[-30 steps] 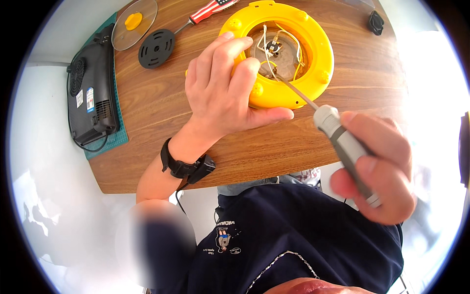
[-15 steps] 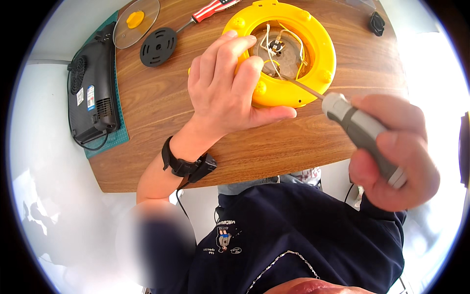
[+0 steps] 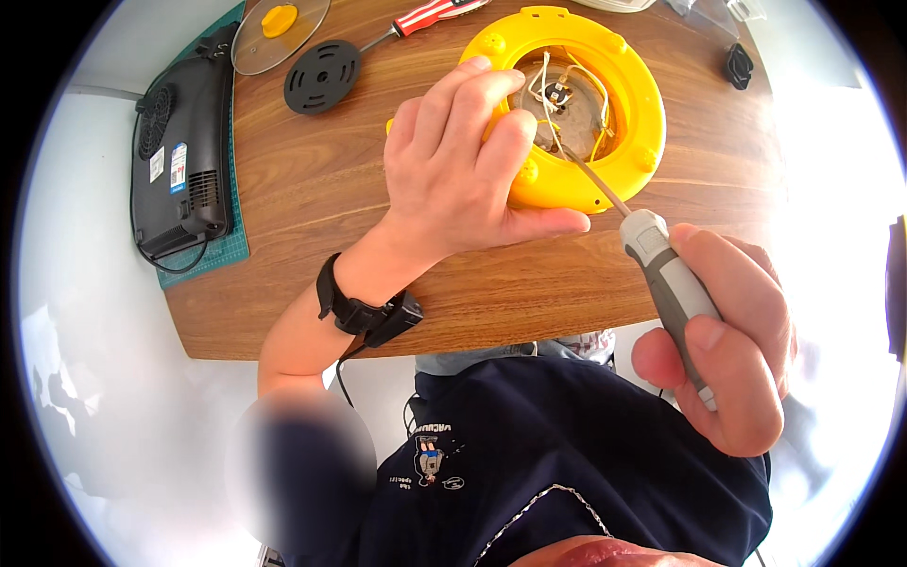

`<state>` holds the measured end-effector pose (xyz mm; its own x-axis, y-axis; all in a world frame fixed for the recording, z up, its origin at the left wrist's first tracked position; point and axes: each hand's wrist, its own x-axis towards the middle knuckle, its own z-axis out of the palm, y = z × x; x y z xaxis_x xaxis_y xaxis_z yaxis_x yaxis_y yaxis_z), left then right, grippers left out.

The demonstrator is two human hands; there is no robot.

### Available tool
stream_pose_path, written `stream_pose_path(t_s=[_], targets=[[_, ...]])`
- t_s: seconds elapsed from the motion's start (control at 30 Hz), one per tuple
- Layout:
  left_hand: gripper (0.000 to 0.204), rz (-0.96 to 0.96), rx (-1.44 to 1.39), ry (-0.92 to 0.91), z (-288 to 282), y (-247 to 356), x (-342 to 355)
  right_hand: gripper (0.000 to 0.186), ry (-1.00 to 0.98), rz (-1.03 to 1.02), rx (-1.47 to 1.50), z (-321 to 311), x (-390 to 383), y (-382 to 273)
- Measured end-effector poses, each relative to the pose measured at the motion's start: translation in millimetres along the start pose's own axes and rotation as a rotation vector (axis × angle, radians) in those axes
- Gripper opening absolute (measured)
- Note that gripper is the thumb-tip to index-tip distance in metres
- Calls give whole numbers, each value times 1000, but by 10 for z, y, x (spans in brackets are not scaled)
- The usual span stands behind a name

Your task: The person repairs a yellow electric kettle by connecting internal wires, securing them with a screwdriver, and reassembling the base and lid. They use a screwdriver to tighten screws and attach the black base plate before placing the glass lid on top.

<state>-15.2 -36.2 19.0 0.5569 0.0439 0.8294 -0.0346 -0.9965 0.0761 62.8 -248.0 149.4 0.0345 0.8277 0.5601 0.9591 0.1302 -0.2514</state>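
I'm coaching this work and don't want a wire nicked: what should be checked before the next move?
1. Left hand on the yellow housing: ok, fingers lie over its rim.
2. Grey screwdriver gripped by its handle: ok, in the right hand.
3. Shaft inside the housing's opening: ok, it enters over the near rim.
4. Tip seated in a fastener: cannot tell, too small to see.
5. White wire well away from the tip: not ok, it runs down close to it; contact is unclear.
6. Black slotted disc apart from the housing: ok, to its left.
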Motion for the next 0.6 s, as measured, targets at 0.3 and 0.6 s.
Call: stream_pose_path(t_s=[0.3, 0.6], targets=[[75, 12, 1, -14, -27, 21, 34, 30, 117, -210, -146, 135, -25, 69], [81, -4, 13, -114, -125, 53, 50, 24, 185, -276, -142, 224, -133, 104]])
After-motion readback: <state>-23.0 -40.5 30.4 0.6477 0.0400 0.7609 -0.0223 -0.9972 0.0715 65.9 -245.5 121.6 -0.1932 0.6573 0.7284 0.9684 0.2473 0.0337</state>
